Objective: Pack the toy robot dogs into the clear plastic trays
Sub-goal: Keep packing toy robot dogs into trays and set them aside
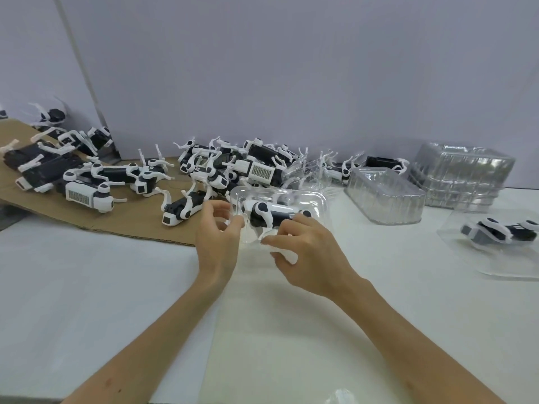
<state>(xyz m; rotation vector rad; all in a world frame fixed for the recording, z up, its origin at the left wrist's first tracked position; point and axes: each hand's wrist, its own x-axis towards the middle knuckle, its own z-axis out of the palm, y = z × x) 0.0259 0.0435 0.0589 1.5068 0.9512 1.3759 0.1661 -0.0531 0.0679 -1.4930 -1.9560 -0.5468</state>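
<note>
A clear plastic tray [318,199] is tilted up in front of me at the table's middle, with a black and white toy robot dog [269,214] lying inside it. My left hand [217,234] pinches the tray's left edge with curled fingers. My right hand [306,252] has its fingers curled on the dog's legs and the tray's near edge. Several loose robot dogs [215,167] lie piled behind the tray and on a brown cardboard sheet [116,217] at the left.
Stacks of empty clear trays stand at the back right, a low stack [385,198] and a taller one [463,176]. A packed tray with a dog [501,231] lies at the far right. A pale wall rises behind. White tabletop [87,287] spreads below my arms.
</note>
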